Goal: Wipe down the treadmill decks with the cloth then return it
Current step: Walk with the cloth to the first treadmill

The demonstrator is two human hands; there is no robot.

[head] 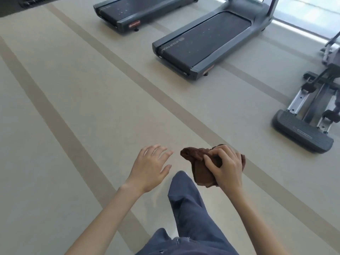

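Our blue trouser leg [191, 208] is stretched out over the beige striped floor [73, 107], well short of the nearer treadmill [207, 43], which we take as our mark. Its dark deck carries scattered pale specks, so we judge it unwiped. Beyond its left side stands the farther treadmill [136, 10], whose deck is speckled in the same way. To the right of the nearer treadmill sits a machine with metal rails and a grey footplate [303, 133], which is no part of our job.

Well apart from the nearer treadmill's rear end, on our side of it, our left hand [149, 168] is spread, fingers straight and loose, holding nothing. Just beside it our right hand [226, 168] has its fingers curled into the bunched brown cloth [198, 162], gripping it in the air above the floor.

By our reckoning, we have the cloth and are on the approach. Both decks look yet to be wiped, and the cloth yet to be returned; where it belongs we cannot see.
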